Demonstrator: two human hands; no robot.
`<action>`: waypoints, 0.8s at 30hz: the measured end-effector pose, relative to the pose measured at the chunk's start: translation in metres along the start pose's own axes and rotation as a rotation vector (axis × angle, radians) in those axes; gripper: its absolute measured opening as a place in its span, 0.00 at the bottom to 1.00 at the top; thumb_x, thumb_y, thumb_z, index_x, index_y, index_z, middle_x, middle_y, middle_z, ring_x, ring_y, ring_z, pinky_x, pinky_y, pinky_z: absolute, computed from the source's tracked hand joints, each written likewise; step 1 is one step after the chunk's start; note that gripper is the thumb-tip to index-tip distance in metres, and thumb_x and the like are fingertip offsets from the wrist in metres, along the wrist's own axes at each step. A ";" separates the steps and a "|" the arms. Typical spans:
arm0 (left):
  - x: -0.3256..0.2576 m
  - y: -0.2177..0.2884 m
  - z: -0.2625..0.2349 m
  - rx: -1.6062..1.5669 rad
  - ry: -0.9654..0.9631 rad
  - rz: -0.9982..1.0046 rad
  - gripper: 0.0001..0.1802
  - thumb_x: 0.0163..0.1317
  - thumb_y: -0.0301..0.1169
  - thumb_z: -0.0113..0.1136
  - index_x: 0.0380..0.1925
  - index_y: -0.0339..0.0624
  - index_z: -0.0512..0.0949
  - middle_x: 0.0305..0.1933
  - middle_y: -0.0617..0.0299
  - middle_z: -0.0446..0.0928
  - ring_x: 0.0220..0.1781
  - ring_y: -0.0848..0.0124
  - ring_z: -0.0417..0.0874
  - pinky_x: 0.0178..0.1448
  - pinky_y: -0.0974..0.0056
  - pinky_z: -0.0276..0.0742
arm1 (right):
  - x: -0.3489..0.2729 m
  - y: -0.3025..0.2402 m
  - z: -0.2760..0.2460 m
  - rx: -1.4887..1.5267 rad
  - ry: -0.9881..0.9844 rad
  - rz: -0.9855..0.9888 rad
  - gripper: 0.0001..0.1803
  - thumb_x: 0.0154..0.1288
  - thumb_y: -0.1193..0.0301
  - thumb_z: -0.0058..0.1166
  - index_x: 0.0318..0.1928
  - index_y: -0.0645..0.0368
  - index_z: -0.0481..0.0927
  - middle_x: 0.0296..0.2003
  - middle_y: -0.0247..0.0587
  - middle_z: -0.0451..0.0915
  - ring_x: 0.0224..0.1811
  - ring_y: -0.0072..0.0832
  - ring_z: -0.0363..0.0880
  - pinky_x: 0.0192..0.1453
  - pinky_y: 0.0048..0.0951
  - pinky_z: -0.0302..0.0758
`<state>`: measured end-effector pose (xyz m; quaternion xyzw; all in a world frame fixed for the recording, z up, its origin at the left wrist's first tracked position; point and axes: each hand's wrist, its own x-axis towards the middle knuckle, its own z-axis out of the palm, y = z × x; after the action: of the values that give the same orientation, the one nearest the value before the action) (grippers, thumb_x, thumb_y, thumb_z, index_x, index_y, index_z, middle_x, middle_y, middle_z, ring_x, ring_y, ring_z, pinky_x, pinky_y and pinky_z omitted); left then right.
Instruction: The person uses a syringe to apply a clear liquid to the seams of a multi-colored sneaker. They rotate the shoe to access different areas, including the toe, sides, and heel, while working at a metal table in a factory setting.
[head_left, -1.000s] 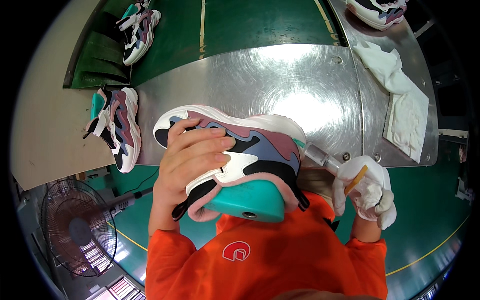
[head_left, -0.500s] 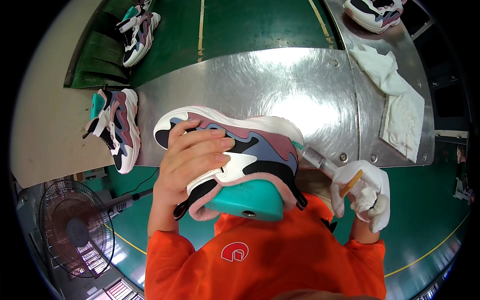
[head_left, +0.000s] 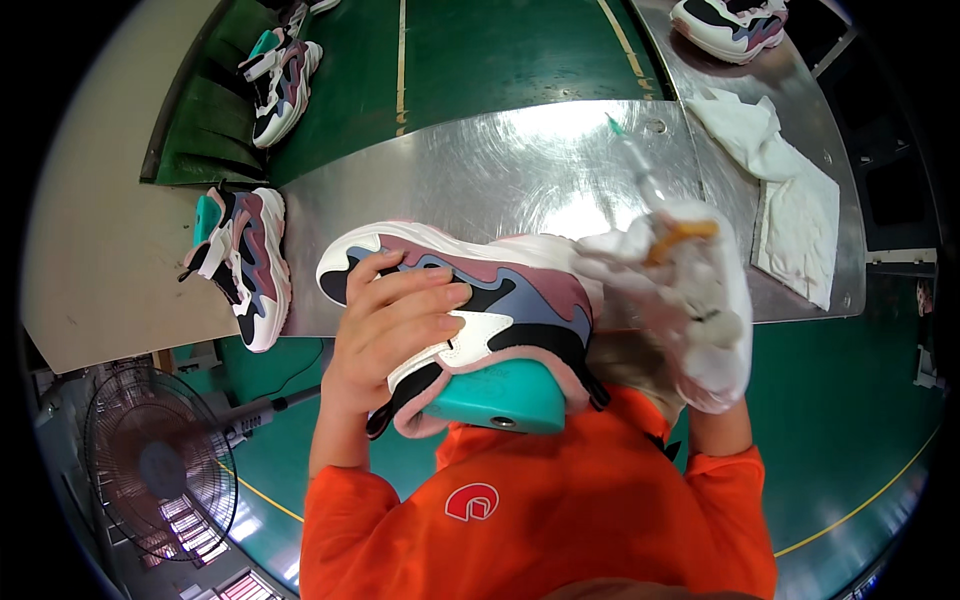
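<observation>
I am holding a multicoloured sneaker [head_left: 470, 300] at the centre of the view, its teal last [head_left: 495, 395] pointing toward my orange shirt [head_left: 540, 510]. My left hand [head_left: 385, 330] is clamping over the sneaker's side, fingers spread across the grey and mauve panels. My right hand [head_left: 700, 310], gloved in white, is closing around a syringe-like applicator [head_left: 640, 170] and a white rag, pressing at the sneaker's heel at 3 o'clock. The metal surface [head_left: 480, 170] is lying behind the sneaker at 12 o'clock. A second sneaker [head_left: 240, 265] is sitting at 9 o'clock, white cloths [head_left: 790, 190] at 2 o'clock, a fan [head_left: 160, 465] at 8 o'clock.
</observation>
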<state>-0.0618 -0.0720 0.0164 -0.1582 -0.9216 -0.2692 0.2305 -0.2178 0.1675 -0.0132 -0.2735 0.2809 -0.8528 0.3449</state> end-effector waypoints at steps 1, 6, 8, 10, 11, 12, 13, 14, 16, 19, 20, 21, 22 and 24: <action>0.000 0.001 0.001 0.007 0.003 0.003 0.13 0.57 0.31 0.55 0.42 0.45 0.79 0.51 0.58 0.81 0.56 0.59 0.79 0.65 0.51 0.61 | 0.009 0.005 0.002 -0.036 -0.055 -0.019 0.44 0.43 0.91 0.51 0.65 0.62 0.56 0.55 0.52 0.69 0.65 0.46 0.68 0.68 0.41 0.65; -0.005 0.007 0.001 0.013 0.021 0.004 0.12 0.56 0.30 0.57 0.41 0.46 0.79 0.51 0.59 0.82 0.56 0.60 0.79 0.65 0.51 0.60 | 0.009 -0.005 0.023 -0.201 0.016 0.179 0.42 0.47 0.91 0.58 0.64 0.61 0.58 0.50 0.43 0.70 0.63 0.36 0.70 0.65 0.33 0.67; -0.007 0.010 0.003 0.034 0.045 0.012 0.12 0.54 0.30 0.59 0.41 0.46 0.79 0.51 0.59 0.82 0.56 0.60 0.79 0.66 0.51 0.60 | 0.005 -0.011 0.026 -0.141 0.125 0.260 0.42 0.48 0.92 0.56 0.64 0.60 0.59 0.50 0.43 0.70 0.60 0.34 0.73 0.59 0.29 0.71; -0.008 0.008 0.005 0.063 0.054 0.050 0.14 0.53 0.30 0.62 0.41 0.46 0.79 0.51 0.59 0.81 0.56 0.61 0.79 0.66 0.50 0.60 | -0.002 -0.019 0.019 -0.135 0.181 0.268 0.42 0.47 0.93 0.54 0.64 0.59 0.59 0.50 0.44 0.70 0.57 0.33 0.75 0.56 0.28 0.73; -0.011 0.006 0.005 0.070 0.054 0.063 0.14 0.53 0.31 0.63 0.41 0.46 0.78 0.51 0.59 0.81 0.56 0.61 0.79 0.66 0.50 0.60 | -0.007 -0.021 0.019 -0.034 0.239 0.258 0.42 0.46 0.93 0.55 0.64 0.58 0.60 0.49 0.44 0.70 0.51 0.29 0.77 0.50 0.26 0.75; -0.012 0.005 0.006 0.076 0.053 0.080 0.14 0.53 0.31 0.63 0.41 0.46 0.78 0.51 0.59 0.81 0.56 0.61 0.79 0.65 0.50 0.60 | -0.013 -0.024 0.014 -0.126 0.261 0.234 0.42 0.45 0.93 0.56 0.64 0.58 0.61 0.48 0.44 0.70 0.49 0.28 0.77 0.49 0.25 0.75; -0.013 0.005 0.007 0.080 0.063 0.097 0.14 0.55 0.32 0.63 0.43 0.46 0.78 0.51 0.59 0.81 0.56 0.60 0.79 0.65 0.49 0.60 | -0.019 -0.027 0.008 -0.215 0.279 0.210 0.42 0.44 0.92 0.56 0.63 0.58 0.62 0.47 0.44 0.70 0.47 0.26 0.77 0.47 0.24 0.74; -0.015 0.007 0.007 0.133 0.058 0.112 0.14 0.56 0.32 0.62 0.43 0.45 0.77 0.50 0.58 0.82 0.55 0.60 0.80 0.65 0.47 0.61 | -0.025 -0.029 0.003 -0.304 0.298 0.185 0.42 0.44 0.91 0.56 0.63 0.58 0.62 0.47 0.43 0.71 0.45 0.25 0.77 0.45 0.23 0.74; -0.021 0.005 0.011 0.153 0.107 0.121 0.14 0.57 0.33 0.62 0.43 0.44 0.77 0.49 0.57 0.82 0.55 0.60 0.80 0.65 0.46 0.61 | -0.035 -0.032 0.000 -0.389 0.368 0.103 0.41 0.42 0.87 0.59 0.62 0.58 0.64 0.44 0.40 0.71 0.41 0.21 0.74 0.42 0.21 0.72; -0.029 -0.002 0.013 0.170 0.253 0.071 0.14 0.55 0.31 0.64 0.41 0.42 0.76 0.48 0.52 0.82 0.54 0.57 0.81 0.65 0.45 0.65 | -0.041 -0.034 0.003 -0.606 0.455 0.017 0.41 0.42 0.83 0.62 0.61 0.59 0.65 0.43 0.39 0.71 0.39 0.21 0.72 0.43 0.21 0.72; -0.029 -0.002 0.014 0.158 0.327 0.040 0.15 0.54 0.30 0.64 0.41 0.42 0.75 0.48 0.51 0.82 0.54 0.56 0.81 0.65 0.45 0.65 | -0.044 -0.031 0.001 -0.723 0.479 -0.028 0.41 0.42 0.82 0.63 0.61 0.60 0.65 0.43 0.39 0.72 0.40 0.22 0.73 0.44 0.22 0.73; -0.030 -0.003 0.012 0.131 0.386 0.009 0.16 0.54 0.29 0.65 0.43 0.42 0.74 0.47 0.50 0.82 0.53 0.55 0.82 0.64 0.45 0.66 | -0.045 -0.027 -0.004 -0.838 0.491 -0.074 0.41 0.42 0.81 0.64 0.61 0.60 0.65 0.43 0.40 0.72 0.40 0.24 0.73 0.45 0.23 0.73; -0.024 -0.004 0.009 0.094 0.414 0.018 0.17 0.55 0.29 0.65 0.45 0.42 0.73 0.47 0.49 0.82 0.53 0.54 0.81 0.64 0.45 0.66 | -0.046 -0.022 -0.011 -0.953 0.506 -0.120 0.41 0.42 0.80 0.64 0.61 0.61 0.66 0.43 0.41 0.72 0.40 0.25 0.74 0.46 0.24 0.73; -0.023 -0.008 0.002 0.041 0.462 -0.001 0.20 0.56 0.32 0.66 0.47 0.41 0.72 0.48 0.47 0.80 0.53 0.51 0.81 0.63 0.43 0.68 | -0.049 -0.021 -0.023 -1.313 0.498 -0.260 0.41 0.41 0.78 0.67 0.60 0.62 0.66 0.42 0.45 0.74 0.42 0.31 0.75 0.51 0.31 0.74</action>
<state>-0.0463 -0.0817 -0.0003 -0.0874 -0.8498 -0.2797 0.4382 -0.2121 0.2231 -0.0287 -0.2533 0.7720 -0.5788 -0.0699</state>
